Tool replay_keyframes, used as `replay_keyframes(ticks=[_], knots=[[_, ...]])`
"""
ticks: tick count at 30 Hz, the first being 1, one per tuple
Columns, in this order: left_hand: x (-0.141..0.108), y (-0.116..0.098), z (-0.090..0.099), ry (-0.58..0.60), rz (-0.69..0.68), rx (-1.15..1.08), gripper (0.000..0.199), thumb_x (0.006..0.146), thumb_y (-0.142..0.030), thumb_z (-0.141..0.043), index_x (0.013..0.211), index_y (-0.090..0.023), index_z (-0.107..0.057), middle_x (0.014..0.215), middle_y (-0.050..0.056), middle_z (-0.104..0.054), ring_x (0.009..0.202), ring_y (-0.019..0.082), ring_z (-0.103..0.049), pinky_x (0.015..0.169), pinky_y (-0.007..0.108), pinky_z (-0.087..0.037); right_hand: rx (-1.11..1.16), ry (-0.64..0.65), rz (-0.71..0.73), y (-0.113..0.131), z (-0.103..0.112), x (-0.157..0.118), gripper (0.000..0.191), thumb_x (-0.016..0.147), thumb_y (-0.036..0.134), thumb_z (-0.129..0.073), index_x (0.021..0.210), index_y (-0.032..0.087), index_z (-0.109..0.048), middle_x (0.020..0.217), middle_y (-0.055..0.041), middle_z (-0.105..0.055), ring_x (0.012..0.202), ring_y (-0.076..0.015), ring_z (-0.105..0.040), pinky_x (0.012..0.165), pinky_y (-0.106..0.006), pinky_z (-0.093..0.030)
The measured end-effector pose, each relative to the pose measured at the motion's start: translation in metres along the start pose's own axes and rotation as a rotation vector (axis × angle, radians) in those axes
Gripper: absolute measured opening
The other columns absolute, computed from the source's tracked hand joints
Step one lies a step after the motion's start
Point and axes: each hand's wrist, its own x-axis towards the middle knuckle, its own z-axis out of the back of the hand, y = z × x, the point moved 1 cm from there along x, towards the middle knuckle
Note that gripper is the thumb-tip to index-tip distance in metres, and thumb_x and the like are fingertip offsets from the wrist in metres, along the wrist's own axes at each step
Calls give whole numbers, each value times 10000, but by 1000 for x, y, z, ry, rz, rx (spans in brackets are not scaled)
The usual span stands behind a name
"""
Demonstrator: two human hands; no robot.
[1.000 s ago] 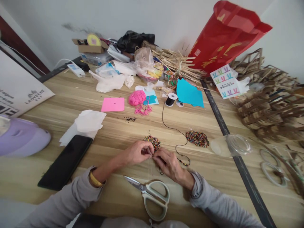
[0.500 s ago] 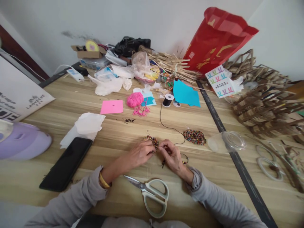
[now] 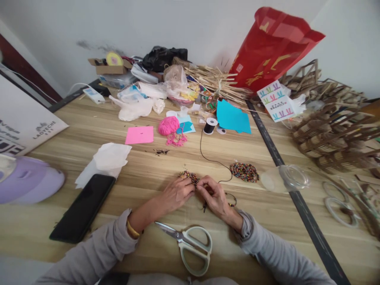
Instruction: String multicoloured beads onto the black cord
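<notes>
Nearest the person's body, the pale-handled scissors [image 3: 194, 247] are lying at six o'clock from the hands, blade tips pointing toward ten, with bare wood showing between them and both sleeves. Now the left hand [image 3: 175, 194]: it's resting palm-down, fingers curling over the near edge of a small bead pile [image 3: 189, 176] — the fingertips are hiding, so I can't tell whether they're gripping anything. The right hand [image 3: 212, 196] is working in close at the pile's four-o'clock edge, fingers bending inward; any bead or thread between those tips is too small to make out. That pile is sitting right at twelve, just ahead of both hands.

Over at nine, the black phone [image 3: 83, 208] is lying well apart from the left hand, its far end meeting the white paper [image 3: 109, 160]. At two, bead strands [image 3: 245, 172] are lying coiled, stopping short of the dark strip [image 3: 273, 152] running along the table. Open wood is stretching beyond the bead pile — a roomy lane up to the pink sheet [image 3: 139, 135] at eleven and the black spool [image 3: 210, 126] just past twelve. Farther off, clutter is crowding the back edge, and the red bag [image 3: 276, 51] is leaning at one.
</notes>
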Motion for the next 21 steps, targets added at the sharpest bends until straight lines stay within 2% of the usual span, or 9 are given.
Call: replay_keyframes(ticks=[10,15,21], knots=[[-7,1,4,-4,16,31,185,927,-183,-468,880,-148,-643,905,65,-621,890,192,-584,866,344,-481,-24,26,5,-3,-1,0,149,913,297,-519,834,184,-575,747,-11,-556,607,-111,-500,516,-210,-395],[-8,4,1,-26,11,-3,186,930,-191,-465,917,-154,-646,926,67,-622,914,194,-584,896,357,-472,-45,36,22,-1,-1,0,145,912,296,-523,839,186,-583,740,-9,-554,619,-115,-505,516,-210,-392],[-9,2,3,11,26,22,172,921,-180,-478,899,-167,-648,903,60,-609,894,194,-579,848,338,-480,-44,26,39,0,-1,0,177,918,329,-521,834,185,-582,724,-9,-562,592,-112,-501,494,-211,-389]])
